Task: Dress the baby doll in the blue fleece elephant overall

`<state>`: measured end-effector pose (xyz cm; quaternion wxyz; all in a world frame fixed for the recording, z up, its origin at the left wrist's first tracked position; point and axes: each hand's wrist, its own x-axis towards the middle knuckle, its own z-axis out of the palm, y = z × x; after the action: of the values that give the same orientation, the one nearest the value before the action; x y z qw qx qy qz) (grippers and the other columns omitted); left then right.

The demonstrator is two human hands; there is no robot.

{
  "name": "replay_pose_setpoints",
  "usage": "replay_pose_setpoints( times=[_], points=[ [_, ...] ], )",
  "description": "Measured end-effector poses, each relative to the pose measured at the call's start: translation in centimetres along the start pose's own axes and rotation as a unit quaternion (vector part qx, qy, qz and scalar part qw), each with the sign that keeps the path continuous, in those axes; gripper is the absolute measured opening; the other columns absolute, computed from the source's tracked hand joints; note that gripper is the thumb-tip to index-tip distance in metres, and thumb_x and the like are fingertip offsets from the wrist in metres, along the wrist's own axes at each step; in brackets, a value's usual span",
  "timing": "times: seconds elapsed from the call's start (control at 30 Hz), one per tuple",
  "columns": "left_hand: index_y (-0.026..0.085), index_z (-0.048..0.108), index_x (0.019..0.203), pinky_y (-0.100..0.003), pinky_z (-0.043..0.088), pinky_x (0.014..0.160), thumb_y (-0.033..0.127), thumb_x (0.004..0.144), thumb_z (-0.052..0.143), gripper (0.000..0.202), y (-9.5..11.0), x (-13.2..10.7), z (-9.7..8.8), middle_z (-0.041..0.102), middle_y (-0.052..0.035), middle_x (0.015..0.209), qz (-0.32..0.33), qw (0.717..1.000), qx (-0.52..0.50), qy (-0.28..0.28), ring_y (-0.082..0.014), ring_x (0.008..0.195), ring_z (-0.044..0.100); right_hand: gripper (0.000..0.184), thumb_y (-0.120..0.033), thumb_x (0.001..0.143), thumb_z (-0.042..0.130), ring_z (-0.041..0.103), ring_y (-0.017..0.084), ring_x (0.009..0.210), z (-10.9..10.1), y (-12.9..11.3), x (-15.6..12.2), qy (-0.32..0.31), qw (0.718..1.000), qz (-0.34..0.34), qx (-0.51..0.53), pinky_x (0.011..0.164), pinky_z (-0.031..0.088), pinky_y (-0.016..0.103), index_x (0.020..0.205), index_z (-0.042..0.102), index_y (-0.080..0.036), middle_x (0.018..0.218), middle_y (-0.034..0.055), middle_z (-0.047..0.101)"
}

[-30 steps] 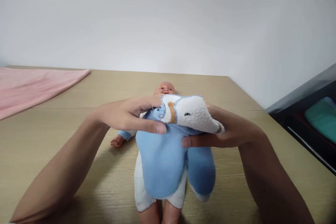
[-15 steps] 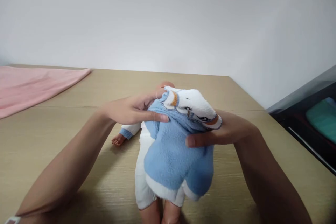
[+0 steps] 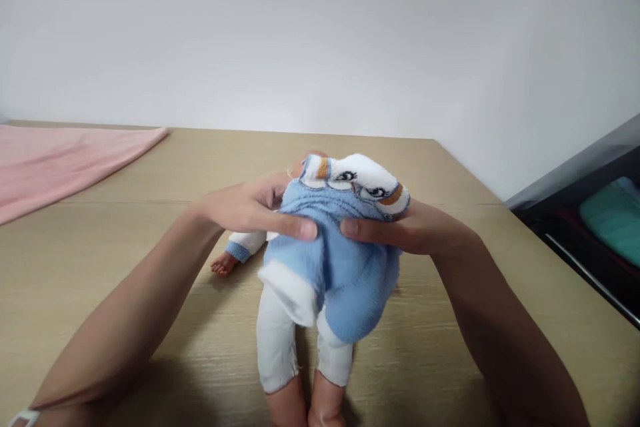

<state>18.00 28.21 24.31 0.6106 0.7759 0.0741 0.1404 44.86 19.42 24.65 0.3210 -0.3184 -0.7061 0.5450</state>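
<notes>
Nearest, the doll lies on its back on the bench, legs toward me. Above its body my left hand and right hand each pinch the blue fleece garment, fingers closed on its bunched top, the rest hanging over the doll's hips. Far left, a pink cloth lies flat.

pink cloth — wooden table, teal bundle
</notes>
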Motion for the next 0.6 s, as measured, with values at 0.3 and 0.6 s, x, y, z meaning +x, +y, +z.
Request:
replay_pose_setpoints(
  times=[0.3,0.6],
  points=[
    [0.013,0.083,0.101,-0.025,0.069,0.083,0.057,0.099,0.088,0.044,-0.5,0.5,1.9,0.082,-0.0038,0.080,0.007,0.982,-0.165,0.088,-0.0192,0.084,0.081,0.067,-0.047,0.089,0.098,0.076,0.032,0.135,0.3,-0.2,-0.2,-0.010,0.999,0.016,0.048,0.116,0.064,0.047,0.147,0.075,-0.022,0.130,0.0086,0.084],
    [0.021,0.073,0.066,-0.021,0.040,0.036,0.075,0.103,0.074,0.065,3.0,-0.2,5.9,0.052,0.0056,0.040,-0.024,0.971,-0.224,0.081,-0.0095,0.033,0.044,0.059,-0.057,0.086,0.098,0.080,0.035,0.131,0.3,0.8,-0.5,0.093,0.984,-0.022,0.148,0.125,0.060,0.049,0.130,0.081,-0.022,0.127,0.0070,0.086]
  ],
)
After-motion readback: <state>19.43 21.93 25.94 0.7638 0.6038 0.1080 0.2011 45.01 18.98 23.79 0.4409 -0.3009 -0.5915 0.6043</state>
